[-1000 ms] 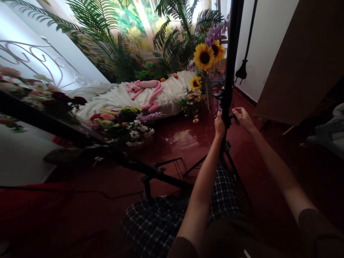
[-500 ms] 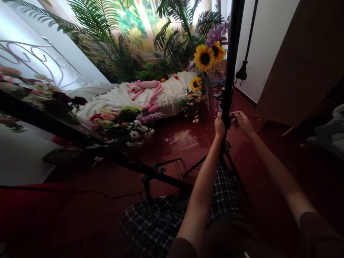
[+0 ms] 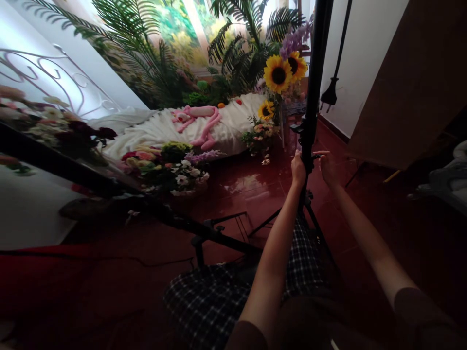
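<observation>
Gripping black tripod stand point(image 3: 313, 97), left hand point(image 3: 298, 169) closed; right hand point(image 3: 329, 169) half-curled at knob point(image 3: 315, 156), hold unclear; red tiled floor point(image 3: 244, 184), sunflowers point(image 3: 278, 74) beyond.

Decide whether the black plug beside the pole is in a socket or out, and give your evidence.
Out: the plug hangs from its cord, both prongs bare.
</observation>
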`<action>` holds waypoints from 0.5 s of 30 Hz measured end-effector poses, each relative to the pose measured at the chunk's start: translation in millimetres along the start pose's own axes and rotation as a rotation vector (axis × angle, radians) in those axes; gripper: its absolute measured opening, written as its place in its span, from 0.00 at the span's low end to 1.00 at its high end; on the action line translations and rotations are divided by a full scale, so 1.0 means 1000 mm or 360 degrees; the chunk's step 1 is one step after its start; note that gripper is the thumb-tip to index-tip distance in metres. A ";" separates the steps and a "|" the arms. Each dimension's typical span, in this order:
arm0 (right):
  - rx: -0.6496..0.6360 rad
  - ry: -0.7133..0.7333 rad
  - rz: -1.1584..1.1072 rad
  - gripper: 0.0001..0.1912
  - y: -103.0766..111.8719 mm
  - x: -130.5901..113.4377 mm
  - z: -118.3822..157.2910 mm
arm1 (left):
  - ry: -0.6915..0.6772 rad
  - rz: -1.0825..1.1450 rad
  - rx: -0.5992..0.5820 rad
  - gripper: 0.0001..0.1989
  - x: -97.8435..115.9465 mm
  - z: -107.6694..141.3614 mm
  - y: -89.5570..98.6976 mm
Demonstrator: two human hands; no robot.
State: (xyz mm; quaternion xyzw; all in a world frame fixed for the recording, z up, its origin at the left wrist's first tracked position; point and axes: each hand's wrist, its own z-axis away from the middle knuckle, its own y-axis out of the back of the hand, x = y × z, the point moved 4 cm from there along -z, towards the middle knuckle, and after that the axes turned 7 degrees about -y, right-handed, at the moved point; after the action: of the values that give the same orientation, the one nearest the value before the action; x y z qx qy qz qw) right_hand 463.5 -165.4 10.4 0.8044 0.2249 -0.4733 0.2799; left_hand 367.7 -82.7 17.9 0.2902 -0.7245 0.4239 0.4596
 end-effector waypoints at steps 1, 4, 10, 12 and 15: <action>0.0053 0.0028 -0.0034 0.35 0.000 -0.002 -0.001 | 0.0025 0.0008 0.0001 0.26 0.001 0.001 -0.001; 0.0227 0.0056 -0.0090 0.34 0.000 -0.008 -0.005 | 0.0057 0.0014 0.0026 0.28 0.004 0.002 0.000; 0.0292 -0.0074 -0.0118 0.33 -0.003 -0.017 -0.008 | 0.0043 -0.0002 0.0004 0.29 0.004 0.000 0.001; 0.0267 -0.0130 -0.0170 0.33 -0.003 -0.017 -0.009 | 0.0042 0.0013 0.0000 0.28 0.003 0.001 0.001; 0.0221 -0.0204 -0.0319 0.33 -0.005 -0.016 -0.011 | 0.0031 0.0020 -0.0002 0.28 0.002 0.003 0.002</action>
State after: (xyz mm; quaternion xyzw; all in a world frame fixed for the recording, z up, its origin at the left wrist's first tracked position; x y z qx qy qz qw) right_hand 460.1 -155.5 27.4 0.7633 0.2526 -0.5638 0.1888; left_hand 364.2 -84.5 18.1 0.2811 -0.7222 0.4291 0.4641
